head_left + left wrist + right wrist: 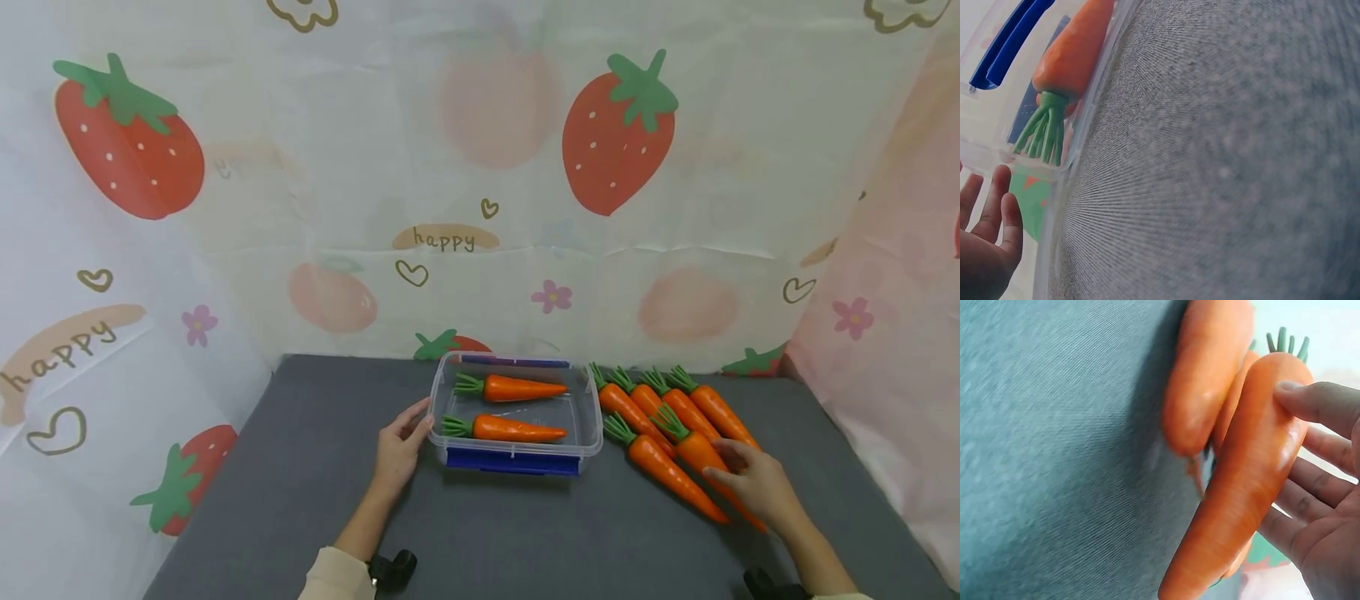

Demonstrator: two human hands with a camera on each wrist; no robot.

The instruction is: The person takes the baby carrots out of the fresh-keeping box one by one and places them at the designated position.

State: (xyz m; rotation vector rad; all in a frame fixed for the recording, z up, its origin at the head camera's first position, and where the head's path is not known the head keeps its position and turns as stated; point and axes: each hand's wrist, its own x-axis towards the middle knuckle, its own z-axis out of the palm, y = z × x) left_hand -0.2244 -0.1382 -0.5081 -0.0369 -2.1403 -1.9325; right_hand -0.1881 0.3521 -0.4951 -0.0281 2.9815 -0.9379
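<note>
A clear plastic container [581, 408] with blue latches holds two orange carrots with green tops, an upper carrot [525, 388] and a lower carrot [521, 429]. My left hand [400, 446] touches the container's left side with its fingers extended; in the left wrist view the fingertips are by its corner. My right hand [753, 483] pinches a carrot [1254, 462], its thumb on one side and fingers on the other. That carrot lies at the front of a group, beside another front carrot [675, 479]. Its green top shows beyond the thumb in the right wrist view.
Several more carrots [716, 412] lie in a slanting row to the right of the container, close to its right wall. Grey cloth covers the table [480, 542]. A strawberry-printed curtain [480, 167] stands behind and along both sides.
</note>
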